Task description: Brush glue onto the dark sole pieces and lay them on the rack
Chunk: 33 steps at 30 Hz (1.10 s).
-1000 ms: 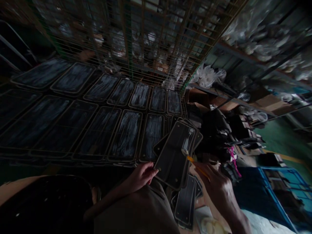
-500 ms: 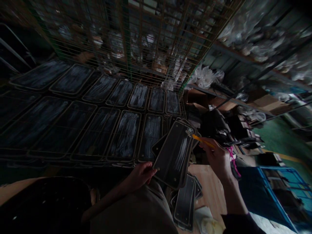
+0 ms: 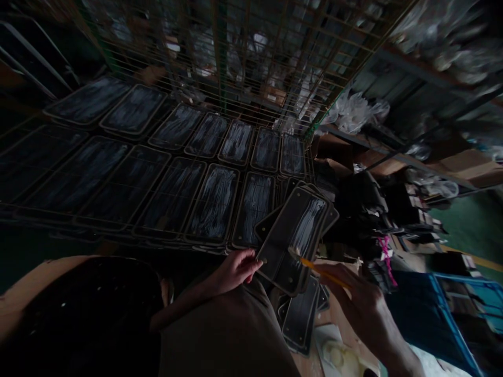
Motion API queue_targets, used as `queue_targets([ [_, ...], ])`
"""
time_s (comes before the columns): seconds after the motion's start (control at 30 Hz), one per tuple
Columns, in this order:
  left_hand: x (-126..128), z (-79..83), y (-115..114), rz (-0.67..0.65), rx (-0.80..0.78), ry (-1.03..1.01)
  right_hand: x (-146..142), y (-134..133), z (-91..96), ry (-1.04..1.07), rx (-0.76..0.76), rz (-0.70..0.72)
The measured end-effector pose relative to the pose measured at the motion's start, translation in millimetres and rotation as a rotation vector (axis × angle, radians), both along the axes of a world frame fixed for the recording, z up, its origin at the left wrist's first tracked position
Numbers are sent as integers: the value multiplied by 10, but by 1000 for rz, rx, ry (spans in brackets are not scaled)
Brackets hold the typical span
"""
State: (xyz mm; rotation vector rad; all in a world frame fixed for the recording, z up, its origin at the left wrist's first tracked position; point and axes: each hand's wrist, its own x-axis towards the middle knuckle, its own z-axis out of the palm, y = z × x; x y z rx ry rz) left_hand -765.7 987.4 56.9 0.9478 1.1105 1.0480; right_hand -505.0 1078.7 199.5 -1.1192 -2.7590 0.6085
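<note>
My right hand point(image 3: 353, 293) grips a brush point(image 3: 320, 268) by its yellow-orange handle. The pale bristles touch the lower part of a dark rectangular panel point(image 3: 281, 243) with rounded corners and small round studs near its corners. Whitish streaks cover the panel's upper right side, while its left side is plain dark. At the panel's lower left corner, my left hand point(image 3: 236, 271) pinches the edge between thumb and fingers. Under this panel lie more panels, turned at different angles. A further stack of dark panels point(image 3: 302, 317) sits below on a wooden surface.
Rows of streaked dark panels point(image 3: 214, 201) lie to the left, in front of a wire mesh cage point(image 3: 220, 52). Shelves with plastic bags point(image 3: 353, 112) and cardboard boxes stand at right. A blue crate point(image 3: 428, 303) is at lower right; a pale yellowish item point(image 3: 340, 358) lies near my right forearm.
The brush has moved from the panel's top end down to its lower part, leaving broader whitish streaks. My left hand keeps its pinch on the corner. The whole view has shifted slightly.
</note>
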Motion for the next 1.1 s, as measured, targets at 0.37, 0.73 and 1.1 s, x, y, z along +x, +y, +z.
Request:
queue_targets([
  [0.37, -15, -3, -2, -13, 7, 2, -146, 106, 24, 166, -310, -35],
  [0.73, -14, -109, 47, -21, 10, 152, -325, 1159, -370, 409, 194, -316],
  [1.1, -14, -104, 36, 6, 6, 127, -491, 907, -396, 179, 206, -19],
])
